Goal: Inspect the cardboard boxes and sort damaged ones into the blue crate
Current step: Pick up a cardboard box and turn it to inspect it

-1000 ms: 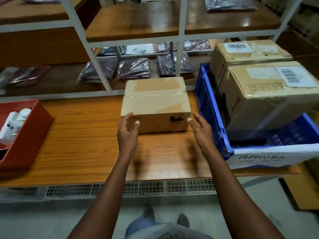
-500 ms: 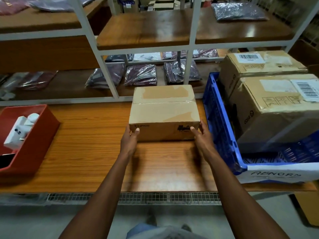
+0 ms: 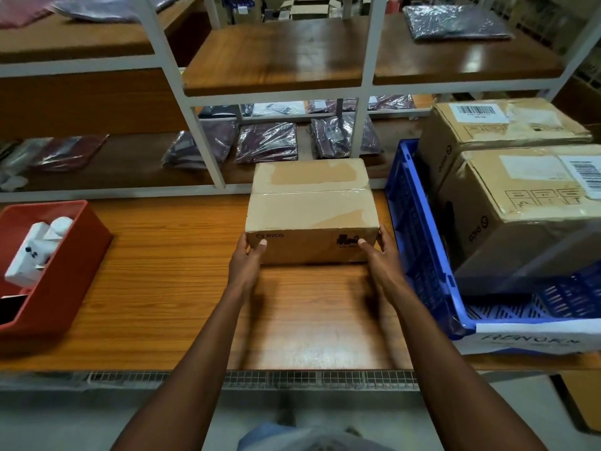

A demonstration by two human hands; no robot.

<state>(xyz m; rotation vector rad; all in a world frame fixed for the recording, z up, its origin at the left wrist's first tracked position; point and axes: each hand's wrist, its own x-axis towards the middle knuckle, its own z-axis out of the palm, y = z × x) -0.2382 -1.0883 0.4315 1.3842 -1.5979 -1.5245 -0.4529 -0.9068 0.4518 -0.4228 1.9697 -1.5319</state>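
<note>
A taped cardboard box (image 3: 310, 206) with torn patches on its top sits on the wooden table (image 3: 162, 271), just left of the blue crate (image 3: 419, 242). My left hand (image 3: 247, 258) grips the box's near left corner, thumb on the front face. My right hand (image 3: 379, 255) grips the near right corner the same way, fingers round the side. Two larger cardboard boxes (image 3: 523, 203) (image 3: 497, 128) sit in the blue crate, which carries a white label on its near wall.
A red bin (image 3: 65, 271) with white items stands at the table's left. White shelf posts (image 3: 201, 144) rise behind the box. Bagged garments (image 3: 266, 141) lie on the shelf behind. A wire grid runs under the table's front edge.
Both hands moved forward from just short of the box and closed onto its near corners. The view shifted slightly; the box stays on the table.
</note>
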